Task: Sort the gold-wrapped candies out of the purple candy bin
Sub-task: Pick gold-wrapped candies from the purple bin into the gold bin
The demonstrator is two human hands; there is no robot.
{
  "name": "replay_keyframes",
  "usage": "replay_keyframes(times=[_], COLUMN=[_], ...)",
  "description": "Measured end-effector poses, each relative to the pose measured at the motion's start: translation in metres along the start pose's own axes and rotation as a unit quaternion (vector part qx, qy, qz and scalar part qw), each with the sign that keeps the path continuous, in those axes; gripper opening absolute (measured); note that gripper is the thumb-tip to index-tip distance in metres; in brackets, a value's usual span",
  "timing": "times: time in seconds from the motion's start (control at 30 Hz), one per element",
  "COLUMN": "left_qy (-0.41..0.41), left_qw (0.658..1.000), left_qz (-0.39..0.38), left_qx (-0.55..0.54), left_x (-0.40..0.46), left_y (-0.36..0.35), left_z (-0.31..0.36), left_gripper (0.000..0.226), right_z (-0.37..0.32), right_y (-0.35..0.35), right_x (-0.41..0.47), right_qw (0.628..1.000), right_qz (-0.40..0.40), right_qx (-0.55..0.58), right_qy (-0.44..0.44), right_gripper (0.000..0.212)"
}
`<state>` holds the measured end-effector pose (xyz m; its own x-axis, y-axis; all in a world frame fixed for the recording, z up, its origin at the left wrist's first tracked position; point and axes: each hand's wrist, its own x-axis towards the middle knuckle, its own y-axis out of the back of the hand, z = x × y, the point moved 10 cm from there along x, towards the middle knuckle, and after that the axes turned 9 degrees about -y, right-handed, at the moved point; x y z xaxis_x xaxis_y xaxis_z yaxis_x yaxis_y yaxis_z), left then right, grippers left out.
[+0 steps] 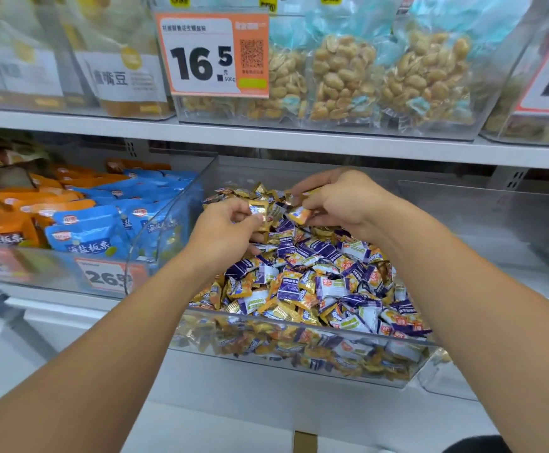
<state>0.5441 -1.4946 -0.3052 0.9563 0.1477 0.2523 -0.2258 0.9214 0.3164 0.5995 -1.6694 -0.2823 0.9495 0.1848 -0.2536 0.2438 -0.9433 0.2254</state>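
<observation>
Both grips pinching gold-wrapped candies (268, 209)

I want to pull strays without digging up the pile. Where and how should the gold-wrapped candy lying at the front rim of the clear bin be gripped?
Pinch the gold-wrapped candy by its crimped, flat end seam, coming from above and the front. It lies on top of the heap against the clear plastic bin's front wall, so its upper face is exposed, while purple-wrapped candies crowd behind it.

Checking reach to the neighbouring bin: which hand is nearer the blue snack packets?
Left. The left hand works at the candy bin's left side, just right of the blue snack packets; the right hand is farther right, over the candy pile's back.
</observation>
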Motion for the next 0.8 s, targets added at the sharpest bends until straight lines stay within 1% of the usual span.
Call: replay_keyframes(times=[0.07,0.13,0.17,0.2,0.23,0.27,0.3,0.33,0.37,0.4,0.43,0.47,0.5,0.53,0.57,0.6,0.63,0.67,0.7,0.73,0.77,0.8], left_qy=[0.016,0.02,0.017,0.011,0.002,-0.004,-0.005,-0.001,0.011,0.029,0.051,0.067,0.076,0.07,0.055,0.038,0.023,0.005,-0.01,-0.021,-0.029,-0.033], left_qw=[1.0,1.0,1.0,1.0,1.0,1.0,1.0,1.0,1.0,0.999,0.999,0.998,0.997,0.997,0.998,0.997,0.995,0.994,0.993,0.992,0.992,0.991], left_qz=[0.007,-0.004,-0.011,-0.016,-0.023,-0.027,-0.028,-0.024,-0.016,-0.007,-0.001,-0.002,-0.01,-0.023,-0.033,-0.037,-0.033,-0.026,-0.025,-0.028,-0.036,-0.043], left_qx=[0.003,0.0,-0.006,-0.01,-0.005,0.003,0.009,0.014,0.018,0.017,0.008,-0.002,-0.007,0.004,0.03,0.062,0.09,0.108,0.113,0.118,0.121,0.122], left_x=[0.002,0.004,0.005,0.005,0.006,0.007,0.008,0.008,0.009,0.009,0.008,0.008,0.007,0.007,0.007,0.006,0.006,0.006,0.006,0.005,0.005,0.005], left_y=[0.001,-0.006,-0.01,-0.014,-0.017,-0.02,-0.021,-0.021,-0.021,-0.019,-0.017,-0.016,-0.016,-0.017,-0.019,-0.02,-0.018,-0.017,-0.018,-0.019,-0.021,-0.024], left_z=[-0.003,-0.003,-0.002,0.0,0.001,0.004,0.005,0.005,0.003,0.001,-0.002,-0.003,-0.003,0.0,0.002,0.005,0.006,0.007,0.009,0.01,0.012,0.014], left_gripper=[0.014,0.014,0.01,0.007,0.015,0.021,0.023,0.021,0.019,0.016,0.011,0.016,0.026,0.032,0.027,0.022,0.024,0.027,0.029,0.03,0.031,0.03], right_z=[0.008,0.017,0.019,0.018,0.012,0.004,-0.003,-0.002,0.004,0.012,0.019,0.024,0.025,0.025,0.023,0.021,0.02,0.018,0.015,0.014,0.013,0.011], right_y=[0.009,0.008,0.008,0.011,0.02,0.029,0.033,0.034,0.032,0.027,0.023,0.018,0.015,0.014,0.014,0.014,0.014,0.013,0.013,0.013,0.013,0.012], right_x=[0.003,0.006,0.006,0.007,0.008,0.007,0.006,0.006,0.007,0.009,0.012,0.013,0.015,0.013,0.012,0.011,0.011,0.01,0.008,0.006,0.004,0.004], right_qw=[0.999,0.997,0.997,0.997,0.992,0.974,0.942,0.908,0.877,0.848,0.82,0.796,0.78,0.772,0.769,0.771,0.779,0.795,0.819,0.844,0.876,0.917], right_qz=[0.023,0.009,0.008,0.027,0.07,0.118,0.154,0.166,0.155,0.132,0.109,0.091,0.08,0.074,0.073,0.072,0.072,0.074,0.078,0.078,0.074,0.063], right_qx=[-0.013,0.009,0.01,-0.021,-0.092,-0.192,-0.297,-0.384,-0.455,-0.512,-0.56,-0.595,-0.618,-0.628,-0.632,-0.629,-0.62,-0.6,-0.568,-0.529,-0.477,-0.393], right_qy=[-0.037,-0.073,-0.082,-0.075,-0.052,-0.022,0.001,0.0,-0.016,-0.038,-0.053,-0.06,-0.06,-0.061,-0.062,-0.064,-0.058,-0.052,-0.04,-0.033,-0.02,-0.004], right_gripper=[0.024,0.025,0.025,0.025,0.024,0.023,0.023,0.027,0.032,0.031,0.026,0.024,0.028,0.034,0.039,0.04,0.036,0.03,0.026,0.028,0.028,0.026])
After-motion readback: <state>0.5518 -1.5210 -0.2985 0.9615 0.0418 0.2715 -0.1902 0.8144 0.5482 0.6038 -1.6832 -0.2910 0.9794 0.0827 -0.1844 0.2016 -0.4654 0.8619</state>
